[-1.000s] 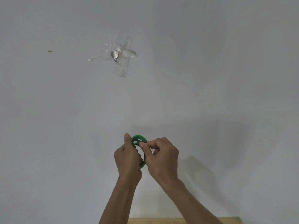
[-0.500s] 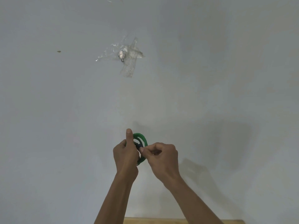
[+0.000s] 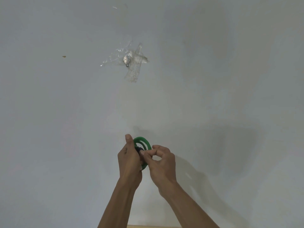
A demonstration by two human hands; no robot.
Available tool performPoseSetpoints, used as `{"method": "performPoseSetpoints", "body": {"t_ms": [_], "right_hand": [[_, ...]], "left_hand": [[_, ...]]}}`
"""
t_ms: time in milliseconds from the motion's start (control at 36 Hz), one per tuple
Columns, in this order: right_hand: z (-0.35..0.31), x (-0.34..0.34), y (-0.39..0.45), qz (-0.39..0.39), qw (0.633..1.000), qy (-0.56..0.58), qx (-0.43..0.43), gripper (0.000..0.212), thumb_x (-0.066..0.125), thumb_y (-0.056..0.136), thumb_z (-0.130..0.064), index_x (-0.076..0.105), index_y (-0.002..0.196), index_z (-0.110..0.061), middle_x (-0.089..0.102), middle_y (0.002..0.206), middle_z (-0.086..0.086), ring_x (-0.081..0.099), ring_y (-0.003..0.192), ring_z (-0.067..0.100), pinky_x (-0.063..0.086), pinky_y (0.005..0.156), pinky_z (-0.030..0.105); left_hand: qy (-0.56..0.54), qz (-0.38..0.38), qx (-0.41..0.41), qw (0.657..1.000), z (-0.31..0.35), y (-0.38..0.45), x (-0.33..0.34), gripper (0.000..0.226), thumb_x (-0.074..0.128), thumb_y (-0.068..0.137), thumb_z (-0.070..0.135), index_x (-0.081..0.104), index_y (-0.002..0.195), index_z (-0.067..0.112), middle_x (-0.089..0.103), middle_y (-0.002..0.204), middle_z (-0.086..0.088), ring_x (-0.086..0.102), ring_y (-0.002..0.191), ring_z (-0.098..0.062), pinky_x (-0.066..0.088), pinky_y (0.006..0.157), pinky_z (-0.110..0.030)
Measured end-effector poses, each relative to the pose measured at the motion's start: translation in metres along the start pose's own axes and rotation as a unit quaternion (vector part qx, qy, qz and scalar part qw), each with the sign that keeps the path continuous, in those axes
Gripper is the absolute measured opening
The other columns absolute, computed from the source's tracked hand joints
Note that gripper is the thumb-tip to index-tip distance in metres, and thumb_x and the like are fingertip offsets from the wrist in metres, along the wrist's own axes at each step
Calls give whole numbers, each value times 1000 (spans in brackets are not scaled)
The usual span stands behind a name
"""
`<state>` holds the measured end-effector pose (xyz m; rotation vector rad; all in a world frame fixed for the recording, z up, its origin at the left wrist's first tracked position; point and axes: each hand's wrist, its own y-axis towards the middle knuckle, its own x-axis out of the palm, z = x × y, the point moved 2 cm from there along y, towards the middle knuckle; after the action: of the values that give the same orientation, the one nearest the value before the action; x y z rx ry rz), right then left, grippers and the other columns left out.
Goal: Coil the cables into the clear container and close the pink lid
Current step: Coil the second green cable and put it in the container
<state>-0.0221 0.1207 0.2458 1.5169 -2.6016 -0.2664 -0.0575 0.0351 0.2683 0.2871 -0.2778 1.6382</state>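
Both hands meet low in the view before a pale wall. Left hand grips a green cable coiled in loops, thumb raised along its edge. Right hand pinches the cable's dark end just beside the left thumb. Clear tape with a small metal piece sits well above; a wooden edge shows at the bottom.

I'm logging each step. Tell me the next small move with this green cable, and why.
Probably tuck the dark end into the loops: the green cable is already coiled, gripped by the left hand, while the right hand pinches that end.
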Motion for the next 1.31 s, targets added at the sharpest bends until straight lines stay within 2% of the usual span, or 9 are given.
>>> {"method": "performPoseSetpoints", "body": {"t_ms": [111,194,278,389,556,639,778,1028,1306], "right_hand": [[2,3,2,20,999,27,-33,11,82,81,-21,78,71,-24,73,85,-19,72,83,8,54,76,22],[2,1,1,37,996,81,-18,21,88,75,-19,69,82,-25,75,84,-7,75,70,14,59,69,30],[6,-2,6,19,996,86,14,45,89,73,-29,51,97,-29,73,99,-4,76,78,13,63,76,36],[4,-3,11,-44,999,13,16,31,75,88,-32,58,114,-33,74,98,-4,74,81,10,63,81,35],[3,-4,9,-26,999,-11,-24,11,70,92,-29,70,103,-29,74,91,-10,70,88,9,59,81,28],[0,-6,11,-101,988,107,47,11,69,93,-21,72,103,-20,78,92,1,74,88,20,61,87,41],[-6,-17,16,-180,954,214,108,19,69,93,-14,72,110,-7,76,104,11,73,93,23,61,84,43],[-8,-21,21,-188,946,227,134,20,71,90,-12,74,106,-2,74,104,13,70,83,20,60,88,47],[-9,-32,26,-251,927,234,152,16,66,93,-9,72,105,-1,70,102,14,69,93,25,58,88,50]], "left_hand": [[-12,-9,4,1000,-1,-1,0,53,47,98,57,58,78,9,51,61,-4,47,53,-19,43,55,-33],[-9,-4,20,1000,0,-3,1,49,53,97,53,59,79,8,51,54,1,47,46,-15,42,52,-32],[-5,9,26,1000,0,-3,0,47,59,94,51,61,77,7,54,54,1,51,49,-17,45,58,-35],[-17,-1,21,1000,-1,-5,1,47,66,90,50,65,79,5,48,50,-2,42,46,-20,43,55,-33],[-29,-22,17,999,1,-6,5,37,70,91,37,67,78,3,56,56,-4,45,43,-17,44,47,-27],[-31,-32,26,999,4,-4,3,36,71,91,35,67,71,6,52,56,-6,41,42,-18,40,47,-28],[-25,-44,46,998,8,-6,4,34,68,93,31,67,77,1,55,55,-2,43,41,-14,39,42,-25],[-18,-80,29,996,10,-5,7,27,70,92,23,68,83,-3,48,53,0,41,40,-12,39,40,-23],[24,-142,24,989,15,-2,6,10,67,90,1,66,85,-7,49,50,-3,42,38,-12,38,40,-23]]}}
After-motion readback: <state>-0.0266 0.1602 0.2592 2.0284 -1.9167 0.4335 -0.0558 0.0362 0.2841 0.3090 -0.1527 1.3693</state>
